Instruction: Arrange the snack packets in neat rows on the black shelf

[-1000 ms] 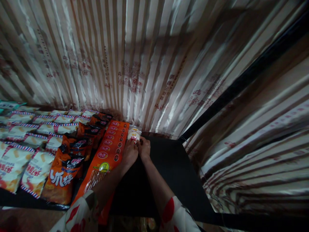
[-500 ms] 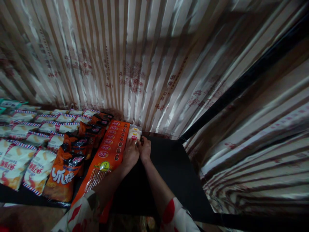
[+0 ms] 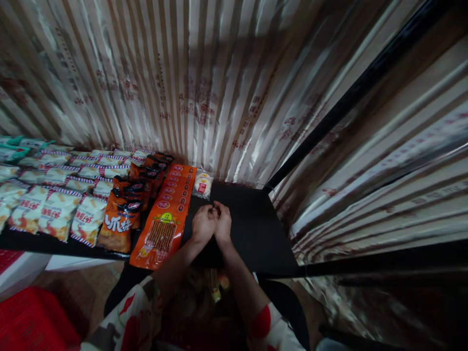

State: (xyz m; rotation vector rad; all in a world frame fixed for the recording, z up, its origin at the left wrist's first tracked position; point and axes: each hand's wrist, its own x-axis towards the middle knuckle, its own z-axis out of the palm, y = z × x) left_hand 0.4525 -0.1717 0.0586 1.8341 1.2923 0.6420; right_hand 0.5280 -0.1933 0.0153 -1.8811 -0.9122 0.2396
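My left hand (image 3: pixel 204 223) and my right hand (image 3: pixel 222 220) meet over the black shelf, fingers curled inward against each other. Whatever they hold, if anything, is hidden. Just beyond them a clear packet with a round white cracker-like snack (image 3: pixel 203 184) and a red label lies flat by the back edge. Left of my hands stretches a long orange snack pack (image 3: pixel 171 195), printed with a column of logos and showing brown sticks through its window.
Orange-black snack bags (image 3: pixel 119 219) and rows of white snack bags (image 3: pixel 58 209) fill the shelf's left. Behind hangs a striped curtain (image 3: pixel 219 97). A black pole (image 3: pixel 329 112) slants at right. A red crate-like object (image 3: pixel 36 317) sits below left.
My hands have drawn back from the round white snack packet, which stays by the orange pack. The camera view has shifted, showing more floor below.
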